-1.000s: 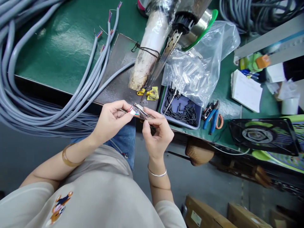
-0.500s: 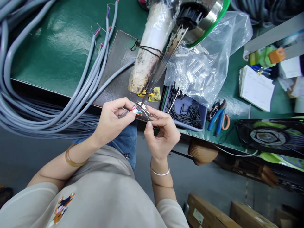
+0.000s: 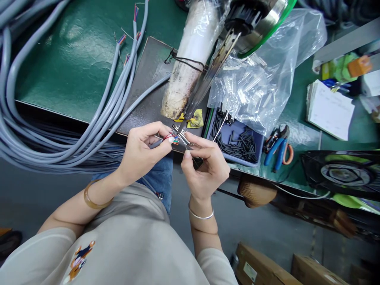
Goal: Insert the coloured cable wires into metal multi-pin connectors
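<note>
My left hand [image 3: 145, 150] is closed in a pinch on the end of a grey cable [image 3: 156, 143], whose thin red and other coloured wires fan out at the fingertips. Just beyond them is a small metal multi-pin connector [image 3: 183, 135], which the wires reach. My right hand [image 3: 208, 164] pinches a thin silvery wire [image 3: 187, 147] between thumb and forefinger, close to the connector's lower side; its other fingers are curled. From above, the dark tip of a fixed soldering iron [image 3: 181, 123] comes down at the connector. Whether it touches the pins is too small to tell.
Grey cables [image 3: 97, 118] with stripped ends loop on the left. A wrapped white cylinder [image 3: 185, 75] stands beside the iron. At right are a blue tray [image 3: 258, 154] of black sleeves, a plastic bag [image 3: 285, 91], pliers [image 3: 277, 152], a notepad [image 3: 331, 111] and a fan [image 3: 341, 174].
The view has shifted slightly. My left hand has rolled a little, showing more of the cable end, and the iron's tip appears closer over the connector. Both hands keep their pinches.
</note>
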Demonstrator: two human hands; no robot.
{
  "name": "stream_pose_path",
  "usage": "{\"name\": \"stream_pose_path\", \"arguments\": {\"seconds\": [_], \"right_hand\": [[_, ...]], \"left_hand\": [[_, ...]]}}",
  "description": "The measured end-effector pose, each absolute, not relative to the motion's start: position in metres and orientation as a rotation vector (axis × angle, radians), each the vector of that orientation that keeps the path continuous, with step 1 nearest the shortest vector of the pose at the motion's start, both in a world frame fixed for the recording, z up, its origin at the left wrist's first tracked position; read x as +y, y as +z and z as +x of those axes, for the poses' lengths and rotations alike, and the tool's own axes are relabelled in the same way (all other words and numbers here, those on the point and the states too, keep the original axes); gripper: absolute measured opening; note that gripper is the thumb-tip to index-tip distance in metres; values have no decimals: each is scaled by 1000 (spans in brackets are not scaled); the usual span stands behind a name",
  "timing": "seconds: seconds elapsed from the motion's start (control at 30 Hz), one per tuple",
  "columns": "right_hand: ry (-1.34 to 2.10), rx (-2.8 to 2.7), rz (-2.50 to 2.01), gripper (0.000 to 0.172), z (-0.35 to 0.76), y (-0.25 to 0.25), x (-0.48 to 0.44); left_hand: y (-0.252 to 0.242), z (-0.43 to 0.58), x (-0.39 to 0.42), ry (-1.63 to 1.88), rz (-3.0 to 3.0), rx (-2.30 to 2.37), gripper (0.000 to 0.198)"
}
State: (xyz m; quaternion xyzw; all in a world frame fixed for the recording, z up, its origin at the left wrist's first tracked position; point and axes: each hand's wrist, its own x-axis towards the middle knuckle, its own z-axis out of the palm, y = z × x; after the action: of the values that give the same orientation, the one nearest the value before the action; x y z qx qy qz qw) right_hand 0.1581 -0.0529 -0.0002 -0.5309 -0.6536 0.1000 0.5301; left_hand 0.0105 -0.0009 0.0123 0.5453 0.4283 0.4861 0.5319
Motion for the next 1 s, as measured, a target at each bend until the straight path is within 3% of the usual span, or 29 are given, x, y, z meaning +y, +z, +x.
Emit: {"name": "stream_pose_path", "arguments": {"seconds": [1.0], "right_hand": [[63, -1585, -1297, 17, 153, 6, -46]], "left_hand": [[22, 9, 0, 1121, 1290, 1068, 9]]}}
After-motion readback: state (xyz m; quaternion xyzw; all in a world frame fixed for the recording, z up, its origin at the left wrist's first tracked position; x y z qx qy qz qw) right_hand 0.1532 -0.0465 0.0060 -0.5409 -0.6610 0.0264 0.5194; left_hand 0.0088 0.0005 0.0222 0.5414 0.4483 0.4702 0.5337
